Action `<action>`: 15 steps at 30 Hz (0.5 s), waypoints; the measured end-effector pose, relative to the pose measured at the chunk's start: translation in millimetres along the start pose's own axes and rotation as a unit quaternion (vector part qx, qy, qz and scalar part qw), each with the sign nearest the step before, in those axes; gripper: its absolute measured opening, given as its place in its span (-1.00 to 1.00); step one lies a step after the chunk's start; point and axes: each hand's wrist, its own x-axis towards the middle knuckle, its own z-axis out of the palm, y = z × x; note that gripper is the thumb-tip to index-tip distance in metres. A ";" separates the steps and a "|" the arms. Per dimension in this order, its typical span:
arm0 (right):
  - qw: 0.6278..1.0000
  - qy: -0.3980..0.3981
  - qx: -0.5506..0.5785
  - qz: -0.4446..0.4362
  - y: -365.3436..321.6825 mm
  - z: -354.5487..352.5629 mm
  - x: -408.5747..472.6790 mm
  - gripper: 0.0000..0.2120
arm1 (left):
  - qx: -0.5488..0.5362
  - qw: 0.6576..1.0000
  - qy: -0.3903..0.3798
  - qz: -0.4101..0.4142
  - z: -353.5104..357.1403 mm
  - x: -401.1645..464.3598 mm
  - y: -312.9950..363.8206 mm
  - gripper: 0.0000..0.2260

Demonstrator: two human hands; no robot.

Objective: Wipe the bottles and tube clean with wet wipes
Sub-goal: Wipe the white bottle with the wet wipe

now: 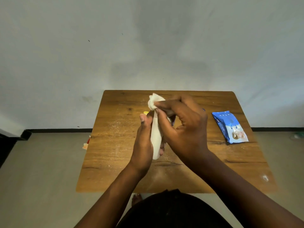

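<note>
Head view: both hands busy above the wooden table (115, 162).
Left hand (143, 145) clamps the white tube (156, 137); right hand (185, 127) pinches a wet wipe (153, 101) at its top.

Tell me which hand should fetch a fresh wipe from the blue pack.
Right. The blue pack lies on the table at the person's right, beside the right hand, which only pinches the used wipe. The left hand grips the white bottle.

Above the wooden table (115, 145), the left hand (143, 145) grips a white bottle (156, 139) while the right hand (184, 127) presses a crumpled wet wipe (153, 101) on its top. The blue wipes pack (230, 127) lies on the table's right side.
</note>
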 end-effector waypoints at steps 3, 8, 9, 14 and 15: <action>0.998 -0.053 0.017 -0.005 -0.7 0.1 -11.6 -0.85 | -0.016 0.998 0.053 0.022 -8.1 6.3 1.4 -0.51; 0.985 -0.162 0.052 -0.014 -1.3 -2.3 -52.6 -0.84 | 0.041 0.993 0.101 0.047 -22.1 15.4 9.6 -0.61; 0.987 -0.154 0.051 -0.011 0.4 -2.2 -51.6 -0.85 | 0.032 0.994 0.102 0.038 -22.0 15.0 11.9 -0.60; 0.998 -0.052 0.024 0.005 6.1 -7.0 -18.0 -0.85 | -0.065 0.998 0.020 -0.019 -25.0 9.6 14.8 -0.66; 0.999 -0.042 0.023 0.007 6.0 -9.0 -11.3 -0.84 | -0.088 0.996 0.001 -0.021 -25.8 7.7 16.5 -0.66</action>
